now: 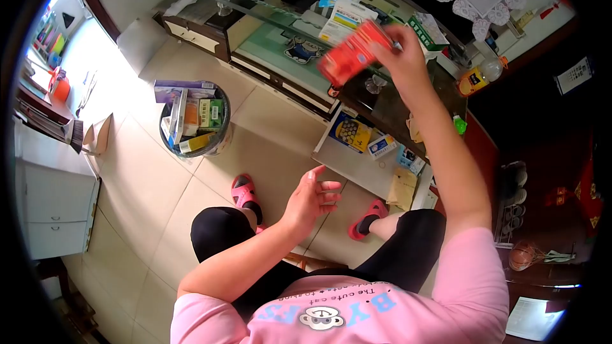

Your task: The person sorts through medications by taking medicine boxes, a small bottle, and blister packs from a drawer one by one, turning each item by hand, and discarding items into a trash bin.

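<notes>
A red box (pixel 349 57), smeared by motion, is held in my right hand (pixel 403 56) above the glass-topped cabinet (pixel 268 44). My left hand (pixel 311 202) hangs over my lap with its fingers apart and nothing in it. In front of it is the open drawer (pixel 363 170), which holds a yellow and dark package (pixel 350 132), a small blue and white box (pixel 382 146) and a tan packet (pixel 402 188). White and yellow boxes (pixel 347 19) lie on the cabinet just behind the red box.
A round bin (pixel 224 129) full of boxes stands on the tiled floor at the left. A green box (pixel 428 32) and an orange-capped bottle (pixel 481 76) are on the cabinet's right part. A broom (pixel 75 135) and white cupboard (pixel 54 207) stand at far left.
</notes>
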Tool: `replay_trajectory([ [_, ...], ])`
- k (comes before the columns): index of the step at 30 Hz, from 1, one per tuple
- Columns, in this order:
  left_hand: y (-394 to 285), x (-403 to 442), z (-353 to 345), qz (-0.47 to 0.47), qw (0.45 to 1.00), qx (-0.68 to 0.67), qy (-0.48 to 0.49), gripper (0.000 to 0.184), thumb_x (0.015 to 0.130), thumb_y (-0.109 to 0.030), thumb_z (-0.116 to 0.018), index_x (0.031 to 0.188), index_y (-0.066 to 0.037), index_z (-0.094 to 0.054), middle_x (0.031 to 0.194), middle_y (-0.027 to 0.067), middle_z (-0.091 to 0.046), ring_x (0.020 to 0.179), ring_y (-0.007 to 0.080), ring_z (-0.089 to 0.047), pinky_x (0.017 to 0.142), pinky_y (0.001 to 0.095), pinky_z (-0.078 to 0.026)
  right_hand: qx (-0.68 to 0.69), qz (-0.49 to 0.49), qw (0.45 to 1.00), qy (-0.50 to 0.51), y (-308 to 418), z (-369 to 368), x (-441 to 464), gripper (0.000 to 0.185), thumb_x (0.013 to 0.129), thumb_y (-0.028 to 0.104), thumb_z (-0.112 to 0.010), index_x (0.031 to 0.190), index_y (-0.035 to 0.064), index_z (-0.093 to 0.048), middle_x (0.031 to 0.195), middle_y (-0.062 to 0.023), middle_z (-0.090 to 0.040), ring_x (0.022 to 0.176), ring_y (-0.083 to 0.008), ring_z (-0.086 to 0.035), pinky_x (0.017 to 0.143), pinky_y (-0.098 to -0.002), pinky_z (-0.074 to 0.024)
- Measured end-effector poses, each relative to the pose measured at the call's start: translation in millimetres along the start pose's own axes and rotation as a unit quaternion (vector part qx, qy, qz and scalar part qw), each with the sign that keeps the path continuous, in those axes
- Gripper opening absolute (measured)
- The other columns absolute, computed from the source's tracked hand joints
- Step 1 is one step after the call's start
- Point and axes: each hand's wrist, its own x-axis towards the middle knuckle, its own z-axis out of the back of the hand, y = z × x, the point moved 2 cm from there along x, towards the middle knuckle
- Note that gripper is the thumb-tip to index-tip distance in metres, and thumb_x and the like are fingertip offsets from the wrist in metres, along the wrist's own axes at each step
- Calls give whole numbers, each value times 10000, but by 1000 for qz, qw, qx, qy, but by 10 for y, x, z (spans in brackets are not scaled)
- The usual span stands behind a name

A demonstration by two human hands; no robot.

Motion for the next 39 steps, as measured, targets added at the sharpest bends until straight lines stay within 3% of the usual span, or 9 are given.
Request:
replay_trajectory([
  [11, -133, 25, 45, -10, 1000, -5, -13, 510, 1008, -432, -303, 1390, -93, -313, 1077, 83, -586, 900, 176, -585, 786, 329, -474, -319, 160, 934, -9, -1015, -978, 1600, 354, 780, 158, -700, 1069, 53, -525, 1074, -161, -544, 906, -286, -587, 779, -361, -477],
  [12, -142, 21, 53, -10, 1000, -8, -11, 510, 1009, -432, -299, 1390, -93, -314, 1076, 84, -586, 900, 176, -585, 789, 328, -473, -255, 144, 956, 3, -964, -973, 1596, 182, 787, 38, -593, 960, 25, -537, 891, -156, -601, 835, -282, -590, 741, -363, -474],
  [19, -155, 45, 66, -1, 1000, -18, -10, 511, 1007, -435, -298, 1387, -94, -322, 1082, 86, -585, 894, 178, -585, 788, 334, -469, -260, 59, 963, 44, -828, -899, 1644, 321, 733, 63, -638, 1037, 18, -544, 943, -179, -612, 909, -322, -598, 806, -390, -475],
  [22, -112, 54, 93, -23, 999, -22, -15, 542, 989, -476, -318, 1385, -106, -332, 1072, 77, -589, 892, 184, -587, 774, 339, -463, -273, 262, 925, -39, -452, -846, 1160, 348, 784, 159, -644, 1091, 23, -551, 1167, -211, -556, 1070, -301, -558, 886, -408, -448],
  [25, -145, 50, 125, -37, 997, -32, -62, 520, 987, -478, -319, 1350, -109, -368, 1061, 55, -579, 882, 169, -575, 758, 332, -464, -53, 146, 988, 4, -522, -811, -91, 264, 777, 163, -672, 1001, 46, -593, 991, -142, -629, 940, -295, -611, 839, -359, -474],
  [27, -143, 55, 161, -77, 994, -21, -71, 553, 988, -489, -304, 1379, -100, -335, 1107, 70, -550, 891, 164, -563, 780, 319, -454, -80, -18, 992, 93, -1033, -786, -1231, 318, 829, 122, -659, 1125, 63, -561, 1094, -66, -587, 969, -129, -558, 850, -286, -460],
  [29, -169, 80, 127, -89, 992, -19, -83, 500, 1002, -447, -285, 1350, -95, -362, 1100, 68, -547, 880, 162, -561, 763, 310, -452, -71, -266, 944, 181, -1635, -690, -2284, 293, 819, 114, -660, 1089, 50, -566, 1075, -67, -594, 958, -139, -577, 798, -287, -479],
  [33, -105, 139, 19, -83, 993, -4, -82, 496, 999, -451, -312, 1340, -96, -374, 1098, 69, -552, 882, 160, -566, 758, 303, -456, -166, -472, 865, 37, -2916, -47, -3798, 388, 728, 252, -739, 1024, 57, -582, 923, -75, -638, 836, -212, -631, 751, -345, -511],
  [39, 81, 280, -51, -43, 997, 17, -68, 565, 958, -497, -416, 1346, -90, -365, 1110, 67, -552, 912, 167, -566, 772, 302, -460, -120, -629, 748, -171, -3651, 1006, -3815, 523, 771, 249, -737, 1178, 31, -492, 1002, -97, -592, 776, -190, -608, 638, -330, -535],
])
